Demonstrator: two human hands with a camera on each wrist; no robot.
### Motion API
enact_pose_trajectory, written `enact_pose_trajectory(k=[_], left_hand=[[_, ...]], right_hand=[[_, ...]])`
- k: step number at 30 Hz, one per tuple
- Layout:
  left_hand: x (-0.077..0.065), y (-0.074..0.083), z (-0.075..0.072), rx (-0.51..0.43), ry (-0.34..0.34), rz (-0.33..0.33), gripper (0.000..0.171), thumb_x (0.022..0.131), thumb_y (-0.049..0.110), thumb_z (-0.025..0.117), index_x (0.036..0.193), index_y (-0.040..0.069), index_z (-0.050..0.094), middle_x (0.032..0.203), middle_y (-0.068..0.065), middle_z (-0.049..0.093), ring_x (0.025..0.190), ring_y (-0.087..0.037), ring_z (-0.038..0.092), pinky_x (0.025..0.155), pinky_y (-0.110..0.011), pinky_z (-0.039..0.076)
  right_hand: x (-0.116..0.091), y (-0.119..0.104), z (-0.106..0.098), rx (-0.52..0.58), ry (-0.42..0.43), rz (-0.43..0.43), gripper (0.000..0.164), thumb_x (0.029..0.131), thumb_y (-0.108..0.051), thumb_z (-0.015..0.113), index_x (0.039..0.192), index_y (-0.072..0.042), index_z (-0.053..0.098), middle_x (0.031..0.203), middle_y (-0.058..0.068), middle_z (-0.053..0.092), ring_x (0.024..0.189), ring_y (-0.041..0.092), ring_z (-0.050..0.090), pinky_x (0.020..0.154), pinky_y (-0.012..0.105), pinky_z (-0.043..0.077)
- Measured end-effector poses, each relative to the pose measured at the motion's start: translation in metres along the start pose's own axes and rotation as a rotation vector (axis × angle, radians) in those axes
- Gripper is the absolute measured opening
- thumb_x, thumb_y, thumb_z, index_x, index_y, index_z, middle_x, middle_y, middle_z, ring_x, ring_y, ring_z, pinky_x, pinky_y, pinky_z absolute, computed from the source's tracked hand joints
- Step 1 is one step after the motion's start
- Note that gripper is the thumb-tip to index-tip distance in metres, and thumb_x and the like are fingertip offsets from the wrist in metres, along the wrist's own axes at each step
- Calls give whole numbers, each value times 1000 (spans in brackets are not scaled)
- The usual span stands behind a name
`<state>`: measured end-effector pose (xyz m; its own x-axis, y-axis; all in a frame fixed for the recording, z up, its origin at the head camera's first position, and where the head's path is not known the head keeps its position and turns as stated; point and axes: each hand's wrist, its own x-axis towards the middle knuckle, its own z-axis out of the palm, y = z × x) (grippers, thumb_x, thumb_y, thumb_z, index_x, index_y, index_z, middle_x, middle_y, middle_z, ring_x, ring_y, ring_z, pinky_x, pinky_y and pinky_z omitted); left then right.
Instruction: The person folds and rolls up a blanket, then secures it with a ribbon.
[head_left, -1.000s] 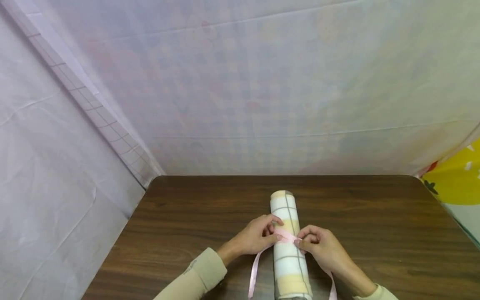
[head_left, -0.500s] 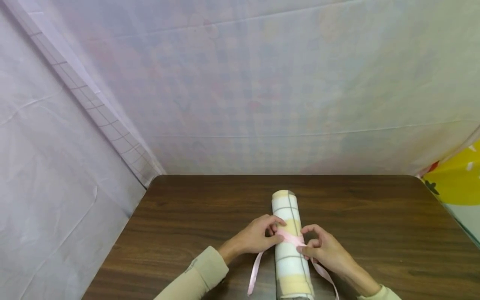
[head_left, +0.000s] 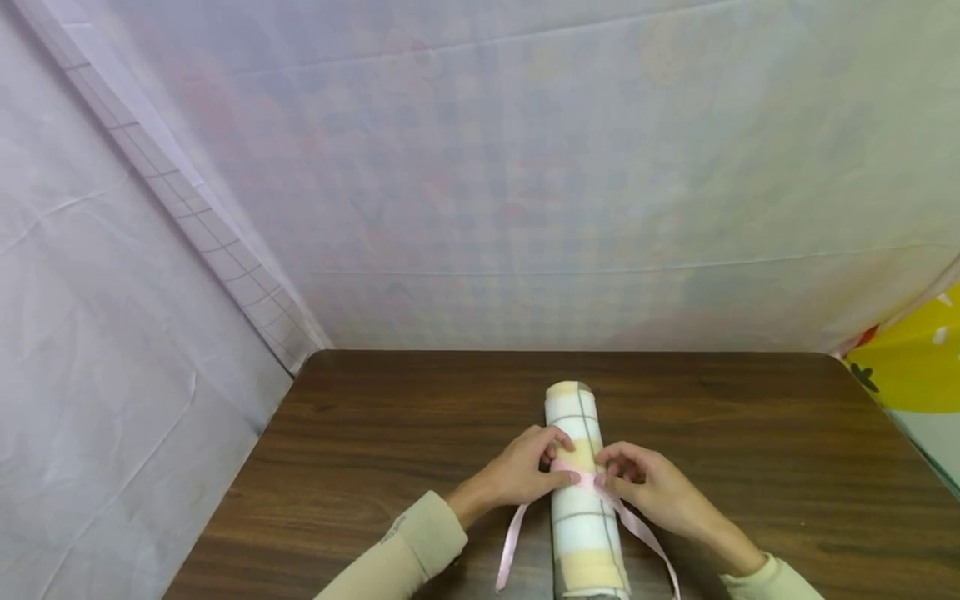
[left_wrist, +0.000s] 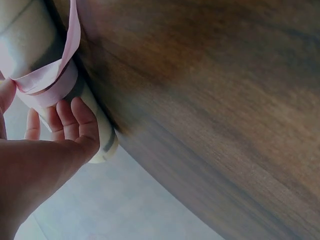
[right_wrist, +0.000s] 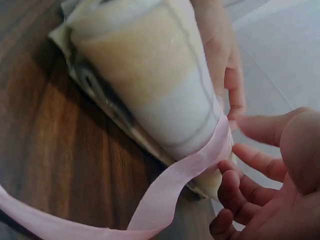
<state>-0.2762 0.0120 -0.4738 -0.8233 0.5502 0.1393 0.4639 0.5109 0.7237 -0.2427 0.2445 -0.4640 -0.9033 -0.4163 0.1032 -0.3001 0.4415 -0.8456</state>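
A rolled-up checked cloth (head_left: pixel 581 533) in white and yellow with grey lines lies lengthwise on the table. Pink ribbon (head_left: pixel 588 477) crosses its middle, and a loose tail hangs down each side. My left hand (head_left: pixel 517 471) is on the roll's left side, its thumb on the ribbon and its curled fingers against the band, seen in the left wrist view (left_wrist: pixel 60 122). From the right, my right hand (head_left: pixel 652 487) holds the ribbon at the crossing with thumb and fingertips. In the right wrist view one ribbon tail (right_wrist: pixel 160 200) curves down beside the roll.
The dark wood-grain table (head_left: pixel 360 433) extends around the roll. Behind it hangs a pale patterned curtain (head_left: pixel 480 208), with a white sheet (head_left: pixel 112 375) on the left. Yellow printed cloth (head_left: pixel 911 367) shows at the right edge.
The right hand first drew slightly away to the right, then came back to the crossing. Its ribbon tail now hangs in a longer visible curve. The left thumb has shifted further over the roll.
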Motion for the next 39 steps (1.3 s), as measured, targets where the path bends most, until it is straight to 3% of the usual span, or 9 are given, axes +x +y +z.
enact_pose_trajectory(k=[2,10,16,19,22,29,39], left_hand=[[1,0,0,-4,-1,-2,32,85,22,78,111,13,61,92,-1,53,82,-7,49,74,-15,41],[1,2,-2,-5,4,-27,33,83,23,80,110,15,62,95,-1,52,86,-8,51,76,-17,42],[0,2,-2,75,8,10,42,85,25,79,124,20,63,129,-1,51,118,-15,48,96,-28,45],[1,2,-2,117,-8,42,51,87,25,77,134,19,60,150,-3,44,137,-21,41,110,-38,39],[0,2,-3,131,-47,41,58,89,26,74,143,17,53,159,-4,34,145,-23,33,116,-40,31],[1,3,-7,144,-121,65,62,93,28,70,148,13,46,161,-9,29,148,-23,28,118,-38,27],[2,3,-13,142,-152,88,61,93,30,70,147,12,48,161,-10,29,147,-23,29,118,-35,28]], right_hand=[[2,1,0,-17,-2,-27,24,89,-13,73,109,-4,64,87,4,59,67,5,53,55,22,44],[5,5,1,-123,7,-117,31,80,-17,82,105,-12,64,94,2,57,70,5,49,58,22,43],[10,2,0,-161,-36,-155,30,79,-14,82,101,-12,62,97,3,54,70,8,48,56,22,43],[12,-1,0,-192,-50,-158,29,78,-12,83,97,-13,61,94,2,52,69,9,48,55,22,42],[14,-3,0,-217,-68,-158,27,76,-11,83,93,-14,61,91,0,51,70,9,47,56,21,42],[16,-1,0,-246,-86,-223,27,76,-9,82,82,-15,56,85,-4,49,76,6,48,63,21,41],[16,4,4,-200,-99,-342,30,79,-3,78,81,-17,51,80,-9,48,69,4,48,56,19,43]])
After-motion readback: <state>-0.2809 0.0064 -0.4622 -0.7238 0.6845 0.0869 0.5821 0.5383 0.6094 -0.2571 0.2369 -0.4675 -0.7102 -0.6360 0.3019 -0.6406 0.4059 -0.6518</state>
